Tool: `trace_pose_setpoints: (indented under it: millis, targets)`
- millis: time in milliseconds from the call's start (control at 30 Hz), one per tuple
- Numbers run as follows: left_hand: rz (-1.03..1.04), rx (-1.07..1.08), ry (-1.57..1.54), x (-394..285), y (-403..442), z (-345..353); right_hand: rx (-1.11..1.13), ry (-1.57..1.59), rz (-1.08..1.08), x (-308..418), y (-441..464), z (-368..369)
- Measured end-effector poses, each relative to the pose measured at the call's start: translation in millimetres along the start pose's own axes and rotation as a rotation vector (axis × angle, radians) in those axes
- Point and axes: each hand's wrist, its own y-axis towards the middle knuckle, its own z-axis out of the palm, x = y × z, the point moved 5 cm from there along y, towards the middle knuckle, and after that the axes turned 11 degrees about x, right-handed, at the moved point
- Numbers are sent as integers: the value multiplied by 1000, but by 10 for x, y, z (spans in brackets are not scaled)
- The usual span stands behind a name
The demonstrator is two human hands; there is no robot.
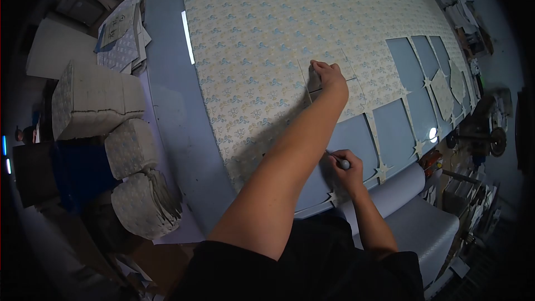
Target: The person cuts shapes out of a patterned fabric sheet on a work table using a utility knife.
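A large cream sheet (267, 28) printed with small blue and yellow motifs lies flat over the blue-grey table. My left hand (330, 75) is closed, with fingers pinched together low over the sheet. Thin straight lines run around it, perhaps cuts or the edges of a clear template; what the fingers hold, if anything, is hidden. Nearer my body, my right hand (350, 171) is wrapped around a tool with a rounded grey handle end (344, 164). The tool's tip is too small to make out. Beside this hand, the sheet has large openings bordered by narrow strips (374, 139).
Stacks of printed pieces (106, 97) stand left of the table (167, 86), near a blue container (78, 173). Loose sheets (125, 36) lie at the far left edge. Cut pieces (443, 95) rest at the right. Rolled material (398, 192) sits along the near edge.
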Motion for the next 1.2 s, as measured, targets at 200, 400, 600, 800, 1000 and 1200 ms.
trace_pose_setpoints:
  millis: [200,400,600,800,1000,1200]
  targets:
    - [-1,-178,-219,116,-213,4,-56,134,-35,-357,44,-666]
    - [13,-114,-80,209,-598,-58,48,396,-59,-724,770,-1301]
    - [-178,-446,-168,1,-448,179,1,378,-201,-708,1376,-1944]
    - [-323,-395,-550,-237,-634,256,16,448,-160,-1054,1554,-2226]
    - [-373,-426,-482,-494,-800,377,111,568,-76,-963,1517,-2132]
    - [-397,-576,-407,-687,-936,475,260,685,-83,-917,1732,-1966]
